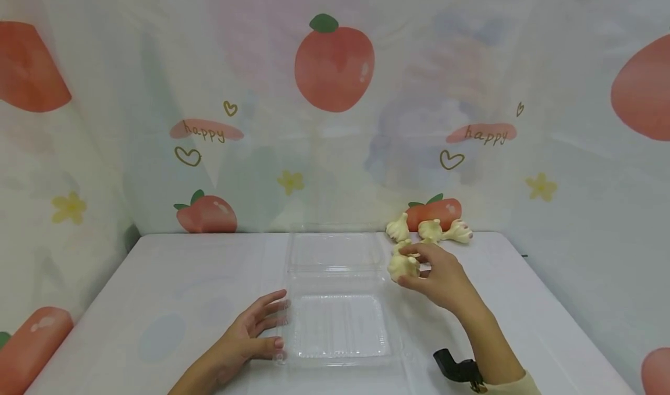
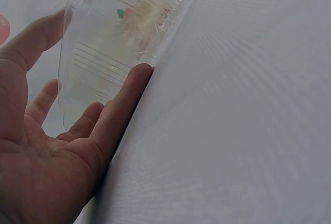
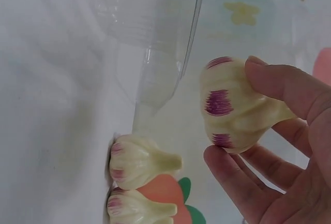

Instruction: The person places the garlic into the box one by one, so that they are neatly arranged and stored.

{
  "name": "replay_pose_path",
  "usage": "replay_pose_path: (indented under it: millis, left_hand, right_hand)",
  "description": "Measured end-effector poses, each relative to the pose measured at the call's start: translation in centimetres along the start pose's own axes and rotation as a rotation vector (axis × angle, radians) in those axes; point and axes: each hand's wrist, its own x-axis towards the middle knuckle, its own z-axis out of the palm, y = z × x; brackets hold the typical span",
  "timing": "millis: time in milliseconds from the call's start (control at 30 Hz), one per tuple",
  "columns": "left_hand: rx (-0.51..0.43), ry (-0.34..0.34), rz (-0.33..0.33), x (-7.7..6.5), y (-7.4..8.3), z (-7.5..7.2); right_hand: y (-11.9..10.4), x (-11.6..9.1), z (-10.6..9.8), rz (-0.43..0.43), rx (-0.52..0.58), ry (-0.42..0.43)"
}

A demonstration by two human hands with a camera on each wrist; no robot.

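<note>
A garlic bulb [image 1: 403, 268], cream with purple streaks in the right wrist view, is pinched between the thumb and fingers of my right hand [image 1: 442, 276]. It is raised off the table, just right of a clear plastic clamshell box [image 1: 340, 362] that lies with its lid [image 1: 335, 252] folded back. My left hand [image 1: 243, 337] rests at the box's left side, its fingers extended and touching the rim. In the left wrist view, the fingers [image 2: 121, 107] lie against the clear plastic wall. Beyond my right hand several more garlic bulbs [image 1: 430, 231] lie at the table's back edge.
The white table [image 1: 199, 278] meets a printed cloth backdrop [image 1: 335, 162] with fruit and hearts behind it. A black angled piece [image 1: 455, 367] sits by my right wrist.
</note>
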Motion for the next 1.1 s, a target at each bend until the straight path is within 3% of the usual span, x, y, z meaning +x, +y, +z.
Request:
replay_pose_path:
  millis: [300,600,1100]
  left_hand:
    - [0.001,0.003,-0.003,-0.2,0.1,0.1]
    - [0.006,-0.003,-0.001,-0.1,0.1,0.0]
    - [0.01,0.004,-0.011,0.0,0.3,0.1]
  right_hand:
    - [-2.9,-0.6,0.7,-0.116,0.068,-0.025]
    - [-4.3,-0.9,2.2,-0.205,0.037,-0.036]
    - [-5.5,-1.4,4.5,-0.221,0.042,-0.096]
